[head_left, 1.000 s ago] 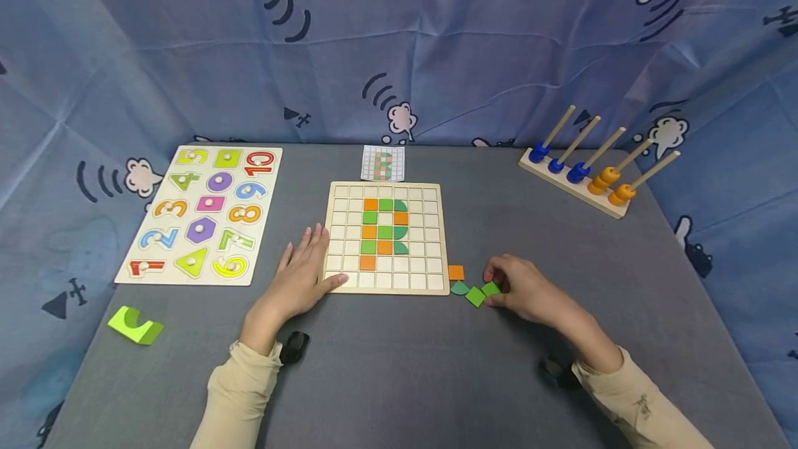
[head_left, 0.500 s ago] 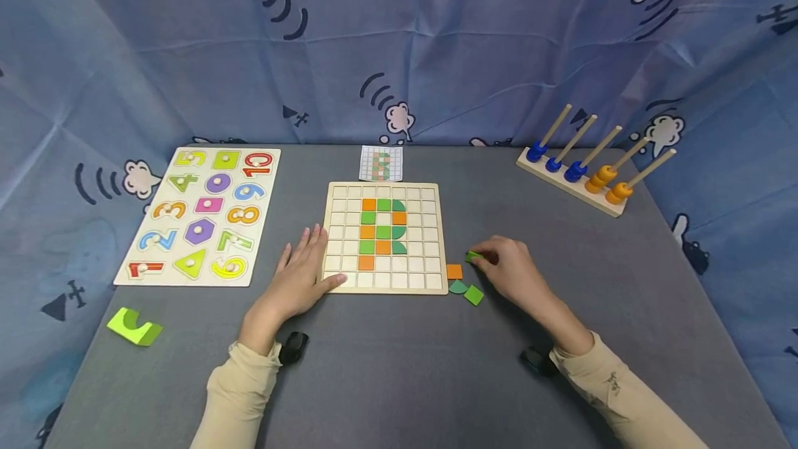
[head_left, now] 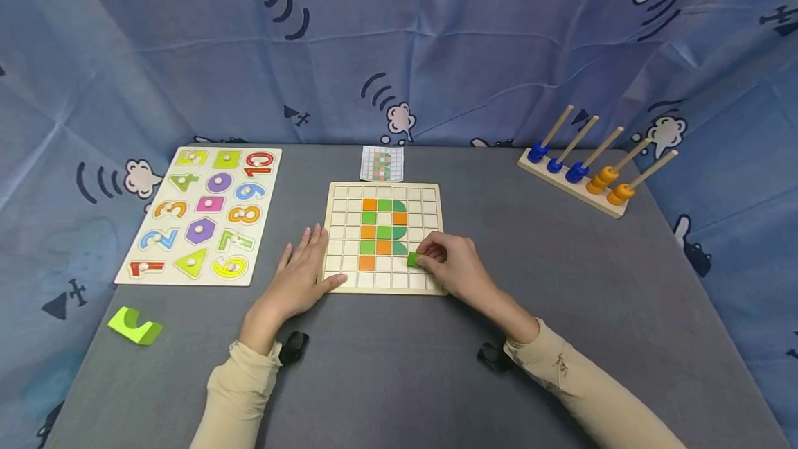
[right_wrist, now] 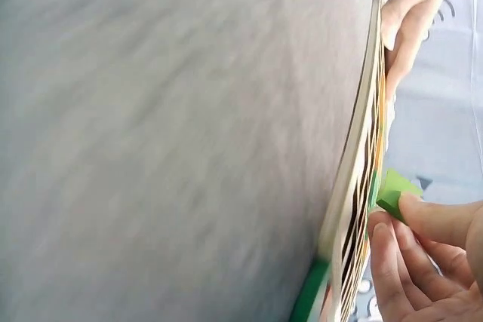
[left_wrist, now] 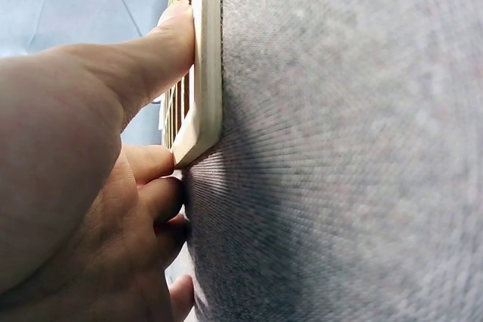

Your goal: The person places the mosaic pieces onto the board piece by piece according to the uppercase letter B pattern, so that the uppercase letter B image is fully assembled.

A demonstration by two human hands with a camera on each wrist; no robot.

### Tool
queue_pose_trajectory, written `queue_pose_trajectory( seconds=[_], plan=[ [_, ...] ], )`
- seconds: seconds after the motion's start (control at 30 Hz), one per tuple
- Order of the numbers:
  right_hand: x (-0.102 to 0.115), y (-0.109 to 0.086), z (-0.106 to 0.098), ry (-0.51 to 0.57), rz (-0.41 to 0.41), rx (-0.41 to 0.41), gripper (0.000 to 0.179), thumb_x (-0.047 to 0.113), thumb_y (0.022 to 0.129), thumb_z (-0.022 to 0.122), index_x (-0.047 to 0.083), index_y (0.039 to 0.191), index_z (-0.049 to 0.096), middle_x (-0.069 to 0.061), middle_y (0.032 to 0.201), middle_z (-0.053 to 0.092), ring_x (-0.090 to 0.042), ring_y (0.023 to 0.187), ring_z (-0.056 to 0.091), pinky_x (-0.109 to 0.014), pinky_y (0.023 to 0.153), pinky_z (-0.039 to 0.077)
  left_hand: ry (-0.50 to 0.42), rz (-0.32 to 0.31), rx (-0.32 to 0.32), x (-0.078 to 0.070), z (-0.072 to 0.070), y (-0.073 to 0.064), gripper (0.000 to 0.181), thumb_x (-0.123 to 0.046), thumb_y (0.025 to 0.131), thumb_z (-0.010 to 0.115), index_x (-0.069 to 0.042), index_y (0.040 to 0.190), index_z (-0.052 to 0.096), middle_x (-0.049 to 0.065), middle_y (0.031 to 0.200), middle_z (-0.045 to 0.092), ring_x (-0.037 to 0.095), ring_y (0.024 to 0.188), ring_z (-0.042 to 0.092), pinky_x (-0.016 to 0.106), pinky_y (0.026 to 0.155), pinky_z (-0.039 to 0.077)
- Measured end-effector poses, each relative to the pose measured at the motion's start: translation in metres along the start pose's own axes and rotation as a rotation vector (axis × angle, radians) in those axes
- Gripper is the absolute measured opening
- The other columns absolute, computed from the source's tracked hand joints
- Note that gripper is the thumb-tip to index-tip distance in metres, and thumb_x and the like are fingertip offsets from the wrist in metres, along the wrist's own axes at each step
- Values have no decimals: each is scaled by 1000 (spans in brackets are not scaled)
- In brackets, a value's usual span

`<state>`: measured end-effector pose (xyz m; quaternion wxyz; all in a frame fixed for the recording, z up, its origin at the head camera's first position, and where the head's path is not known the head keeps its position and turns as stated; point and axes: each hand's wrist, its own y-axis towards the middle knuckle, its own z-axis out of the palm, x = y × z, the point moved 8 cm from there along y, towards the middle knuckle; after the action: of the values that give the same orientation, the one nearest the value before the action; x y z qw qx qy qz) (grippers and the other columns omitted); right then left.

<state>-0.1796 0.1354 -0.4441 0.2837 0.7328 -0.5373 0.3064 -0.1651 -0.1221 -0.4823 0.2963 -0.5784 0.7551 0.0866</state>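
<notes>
My right hand (head_left: 458,269) pinches a green square tile (head_left: 413,259) between thumb and fingers, over the lower right part of the wooden grid board (head_left: 349,283). The right wrist view shows that green tile (right_wrist: 395,194) tilted at the fingertips. Orange, green and teal tiles, some with a rounded side, lie in the board's middle columns. My left hand (head_left: 299,272) rests at the board's left edge, fingers extended alongside and thumb on the lower rim. In the left wrist view the thumb (left_wrist: 170,39) lies on the board's frame (left_wrist: 207,73).
A pattern card (head_left: 382,163) lies behind the board. To the left are a number-and-shape puzzle (head_left: 199,217) and a lime-green arch block (head_left: 135,326). A peg stand (head_left: 573,182) with blue and orange beads stands back right. Beside the board, a green piece (right_wrist: 308,292) shows in the right wrist view.
My right hand has picked up a green square tile from the loose pieces right of the board and carried it left over the grid. My left hand has stayed in place.
</notes>
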Motion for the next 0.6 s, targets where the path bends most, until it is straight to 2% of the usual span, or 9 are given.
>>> queue_pose_trajectory(
  seconds=[0.23,0.43,0.6],
  plan=[
    [6,8,19,10,-7,33,4,5,90,84,4,92,81,-6,85,77,-9,70,66,-20,65,54,-3,-2,10,-1,1,0,96,-41,105,66,4,168,9,22,178,4,40,166,2,67,131,0],
    [10,11,19,-18,-15,16,5,4,87,86,2,90,84,-5,85,71,-9,71,60,-20,64,49,-6,1,5,-1,0,0,96,-41,105,66,4,168,11,22,177,5,41,166,2,67,131,0],
    [10,11,20,-45,-19,36,3,2,86,86,4,88,86,-4,85,72,-10,74,62,-20,66,51,-10,-1,2,-1,0,-1,96,-40,104,67,4,168,10,22,178,5,40,166,2,67,131,0]
  ],
)
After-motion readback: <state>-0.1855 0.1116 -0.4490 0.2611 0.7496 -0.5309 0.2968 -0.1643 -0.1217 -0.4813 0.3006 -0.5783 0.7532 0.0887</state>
